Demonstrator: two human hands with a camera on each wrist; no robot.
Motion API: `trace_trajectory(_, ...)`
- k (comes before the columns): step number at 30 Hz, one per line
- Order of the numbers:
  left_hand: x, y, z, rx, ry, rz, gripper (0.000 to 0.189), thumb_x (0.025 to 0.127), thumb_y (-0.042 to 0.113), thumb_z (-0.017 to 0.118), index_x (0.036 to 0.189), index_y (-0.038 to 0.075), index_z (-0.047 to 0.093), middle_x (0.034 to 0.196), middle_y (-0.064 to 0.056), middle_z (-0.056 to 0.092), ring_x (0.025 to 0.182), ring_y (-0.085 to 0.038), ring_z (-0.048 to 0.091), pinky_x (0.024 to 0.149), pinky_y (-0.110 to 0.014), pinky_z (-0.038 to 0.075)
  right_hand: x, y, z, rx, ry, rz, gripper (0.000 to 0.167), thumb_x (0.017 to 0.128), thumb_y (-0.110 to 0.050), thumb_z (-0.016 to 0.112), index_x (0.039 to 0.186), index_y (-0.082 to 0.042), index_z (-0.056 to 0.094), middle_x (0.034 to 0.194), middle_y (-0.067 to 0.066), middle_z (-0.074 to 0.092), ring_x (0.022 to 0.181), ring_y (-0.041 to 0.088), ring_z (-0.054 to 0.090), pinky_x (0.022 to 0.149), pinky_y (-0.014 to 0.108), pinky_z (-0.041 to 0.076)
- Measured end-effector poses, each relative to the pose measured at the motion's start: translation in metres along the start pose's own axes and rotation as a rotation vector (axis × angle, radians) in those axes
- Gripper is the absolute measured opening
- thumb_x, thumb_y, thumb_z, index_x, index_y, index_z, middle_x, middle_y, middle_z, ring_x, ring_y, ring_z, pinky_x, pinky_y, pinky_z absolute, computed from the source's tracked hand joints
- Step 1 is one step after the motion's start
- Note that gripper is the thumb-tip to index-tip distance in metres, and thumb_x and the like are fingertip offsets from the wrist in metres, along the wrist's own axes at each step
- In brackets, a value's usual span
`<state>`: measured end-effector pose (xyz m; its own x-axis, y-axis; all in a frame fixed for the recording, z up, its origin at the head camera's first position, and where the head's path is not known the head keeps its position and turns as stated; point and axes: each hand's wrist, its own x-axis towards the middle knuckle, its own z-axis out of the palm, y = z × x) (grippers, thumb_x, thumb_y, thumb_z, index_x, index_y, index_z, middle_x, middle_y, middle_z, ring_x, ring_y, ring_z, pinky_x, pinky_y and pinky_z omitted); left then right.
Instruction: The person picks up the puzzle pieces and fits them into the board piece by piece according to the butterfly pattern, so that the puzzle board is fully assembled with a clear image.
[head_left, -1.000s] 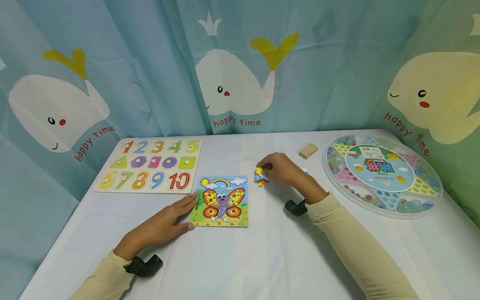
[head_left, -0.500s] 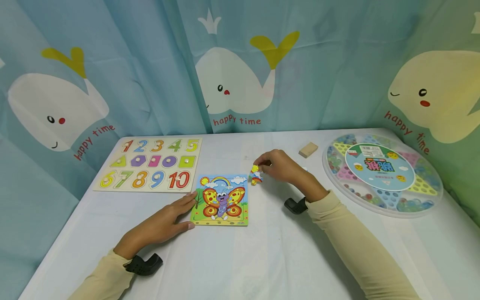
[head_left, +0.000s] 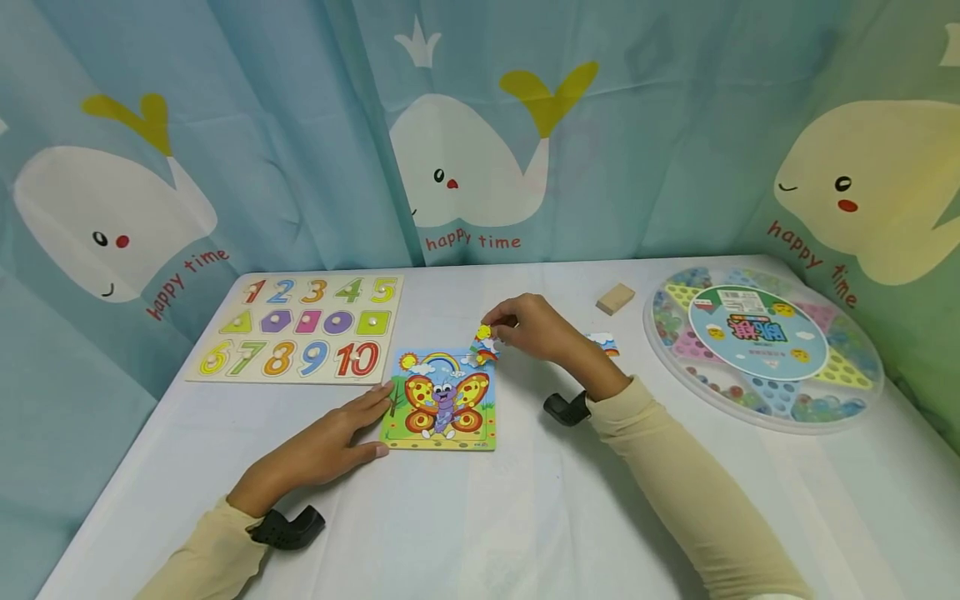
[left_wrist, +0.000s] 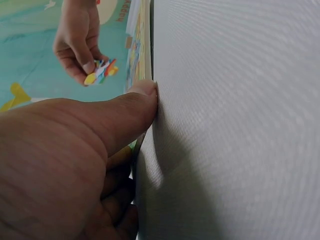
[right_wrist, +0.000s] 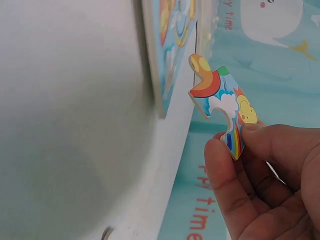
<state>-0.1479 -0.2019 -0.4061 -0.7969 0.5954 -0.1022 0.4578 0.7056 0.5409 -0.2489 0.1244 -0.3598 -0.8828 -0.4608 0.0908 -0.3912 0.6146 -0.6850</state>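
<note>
A square butterfly jigsaw board (head_left: 444, 408) lies on the white table, its picture whole as far as I can see. Along its left edge rests my left hand (head_left: 330, 446), fingers and thumb extended against the side. My right hand (head_left: 531, 323) pinches a colourful jigsaw piece (head_left: 484, 345) over the board's upper right corner. Close up in the right wrist view, that piece (right_wrist: 225, 102) shows a sun face, a cloud and rainbow stripes, held between thumb and fingers. Another cloud-and-rainbow piece (head_left: 604, 342) lies behind the right wrist, partly hidden.
A number and shape peg board (head_left: 191, 377) lies at the back left, close to the butterfly board. A small wooden block (head_left: 616, 299) sits at the back. On the right lies a round marble game board (head_left: 759, 337). Whale-print curtains (head_left: 322, 125) stand behind the table.
My right hand has carried the jigsaw piece leftward from the table to above the board's corner. The second piece has come into view behind the wrist. My left hand has stayed put.
</note>
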Motion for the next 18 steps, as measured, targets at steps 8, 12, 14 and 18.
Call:
trace_trajectory(8,0.001,0.000,-0.001,-0.006,-0.002,0.006,0.072,0.092,0.027,0.069,0.150,0.003,0.034,0.161,-0.005,0.018,0.145,-0.029,0.018,0.112,-0.049,0.026,0.008,-0.011,0.010,0.031,-0.016,-0.028,0.018,0.093,0.000,0.062,0.106,0.000,0.073,0.099,0.007,0.071,0.085,0.015,0.064,0.072,0.027,0.054)
trace_trajectory(12,0.001,0.000,-0.001,-0.004,-0.004,0.006,0.072,0.092,0.027,0.069,0.150,0.003,0.034,0.161,-0.004,0.017,0.146,-0.029,0.017,0.113,-0.049,0.026,0.011,-0.018,0.017,0.038,-0.024,-0.024,0.018,0.093,0.000,0.061,0.105,-0.001,0.074,0.098,0.006,0.071,0.084,0.015,0.063,0.073,0.027,0.053)
trace_trajectory(14,0.001,0.000,-0.001,-0.004,-0.006,0.003,0.072,0.092,0.028,0.069,0.150,0.003,0.034,0.161,-0.004,0.017,0.146,-0.029,0.017,0.113,-0.049,0.025,0.013,-0.022,0.021,0.053,-0.031,-0.017,0.018,0.093,-0.001,0.061,0.106,-0.001,0.074,0.098,0.006,0.071,0.085,0.015,0.063,0.074,0.026,0.053)
trace_trajectory(18,0.000,0.000,0.000,-0.003,-0.010,-0.004,0.071,0.092,0.028,0.069,0.149,0.002,0.036,0.161,-0.004,0.017,0.146,-0.029,0.016,0.113,-0.050,0.025,0.018,-0.030,0.029,0.083,-0.037,-0.010,0.018,0.094,-0.001,0.060,0.106,-0.001,0.074,0.099,0.006,0.071,0.085,0.015,0.063,0.073,0.025,0.053)
